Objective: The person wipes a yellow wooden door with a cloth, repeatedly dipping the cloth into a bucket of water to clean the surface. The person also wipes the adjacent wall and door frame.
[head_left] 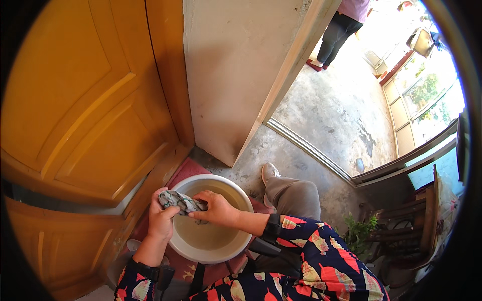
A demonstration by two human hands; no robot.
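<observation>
A wet-looking grey cloth (182, 201) with darker stripes is bunched up between my two hands. My left hand (161, 216) grips its left end, with the fingers closed round it. On the right end, my right hand (219, 208) pinches the cloth, its fingers bent over the top. Both hands are above the left part of a white round basin (211, 259), which holds cloudy, yellowish water (221, 236). A little of the cloth hangs below my right fingers, and whether it touches the water I cannot tell.
The basin rests on a red patterned mat (187, 170). Left of it stands an orange wooden door (100, 125); ahead is a pale wall (231, 70). A metal door track (311, 150) crosses the floor. Another person (341, 35) stands beyond. At right are a green plant (359, 233) and a wooden chair (409, 220).
</observation>
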